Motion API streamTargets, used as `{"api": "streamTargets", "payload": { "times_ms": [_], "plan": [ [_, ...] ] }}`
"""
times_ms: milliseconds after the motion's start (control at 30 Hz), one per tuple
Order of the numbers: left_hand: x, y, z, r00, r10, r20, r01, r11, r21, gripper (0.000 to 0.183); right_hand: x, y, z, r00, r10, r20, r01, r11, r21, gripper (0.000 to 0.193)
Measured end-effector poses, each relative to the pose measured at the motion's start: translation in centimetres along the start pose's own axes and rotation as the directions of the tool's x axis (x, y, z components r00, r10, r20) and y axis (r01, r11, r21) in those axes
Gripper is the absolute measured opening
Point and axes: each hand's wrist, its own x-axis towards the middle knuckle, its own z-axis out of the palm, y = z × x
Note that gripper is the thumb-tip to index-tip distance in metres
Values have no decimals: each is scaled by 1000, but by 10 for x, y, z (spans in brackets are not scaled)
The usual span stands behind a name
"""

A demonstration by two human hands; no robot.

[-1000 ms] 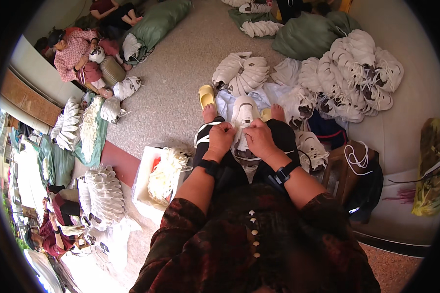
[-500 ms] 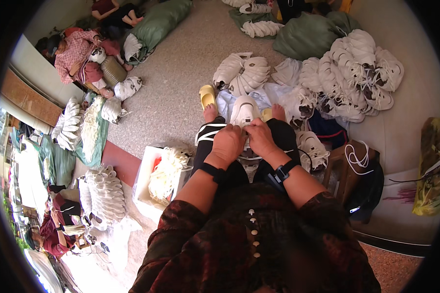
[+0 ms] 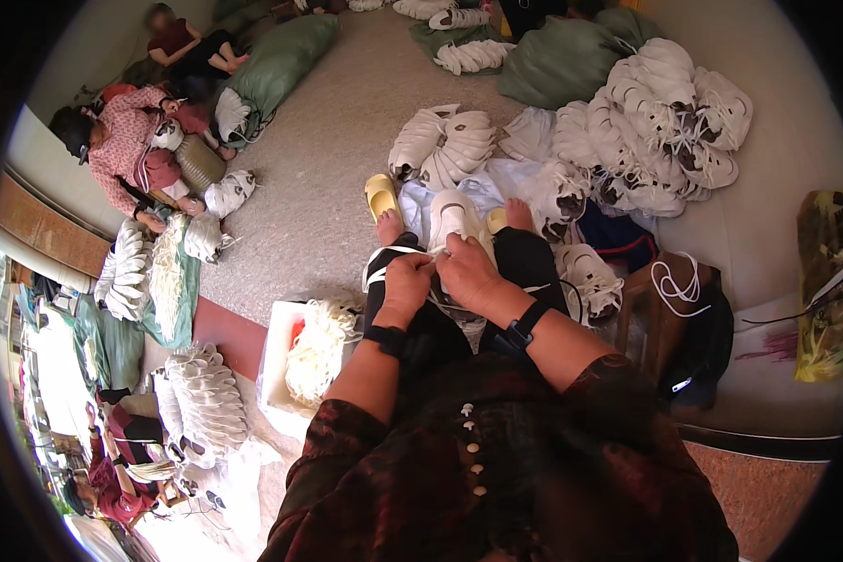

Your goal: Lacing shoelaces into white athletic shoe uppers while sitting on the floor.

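Observation:
A white shoe upper point(image 3: 454, 214) sits upright between my knees, its rounded toe pointing away from me. My left hand point(image 3: 406, 288) is closed in a pinch on a white shoelace point(image 3: 377, 274) at the upper's left side; the lace drapes over my left knee. Close beside it, my right hand point(image 3: 466, 273) rests against the upper's lacing area, its fingers closed at the same lace. The eyelets are mostly hidden under my fingers.
Left of my leg stands a white box point(image 3: 277, 361) of loose laces point(image 3: 318, 361). Piled white uppers point(image 3: 660, 122) lie at the right, more uppers point(image 3: 454, 145) ahead. A looped lace hangs on a wooden stool point(image 3: 642, 304). People point(image 3: 126, 140) sit at the left.
My hands have drawn slightly apart and shifted left, the left one coming off the middle of the upper. At the left, a seated person now reaches down toward the laces.

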Motion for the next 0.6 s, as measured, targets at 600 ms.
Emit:
{"api": "streamTargets", "payload": {
  "times_ms": [600],
  "plan": [
    [-11,52,13,857,506,100,-506,789,349,9,-32,42,6,911,399,105,-413,888,201,9]
  ]
}}
